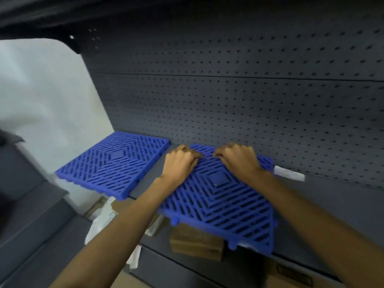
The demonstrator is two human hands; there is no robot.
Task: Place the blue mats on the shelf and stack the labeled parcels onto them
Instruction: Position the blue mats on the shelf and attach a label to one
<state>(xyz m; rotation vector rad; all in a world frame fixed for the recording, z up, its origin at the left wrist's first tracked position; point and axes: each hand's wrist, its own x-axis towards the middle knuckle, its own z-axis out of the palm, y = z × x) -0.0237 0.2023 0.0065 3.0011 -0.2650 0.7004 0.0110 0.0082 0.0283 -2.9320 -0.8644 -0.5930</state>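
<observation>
Two blue slotted mats lie on the dark grey shelf (332, 194). The left blue mat (114, 163) rests flat at the shelf's left end, its front corner over the edge. The right blue mat (224, 200) sits beside it, its near part sticking out past the shelf's front. My left hand (180, 161) and my right hand (239, 157) both rest on the far part of the right mat, fingers curled down onto its surface. Brown cardboard parcels (195, 242) lie below the shelf, partly hidden by the mat and my arms.
A dark pegboard back panel (249, 90) rises behind the shelf. A white label strip (289, 173) lies on the shelf right of the mat. White plastic-wrapped packages (104, 219) lie below at the left. A pale wall (41, 100) stands to the left.
</observation>
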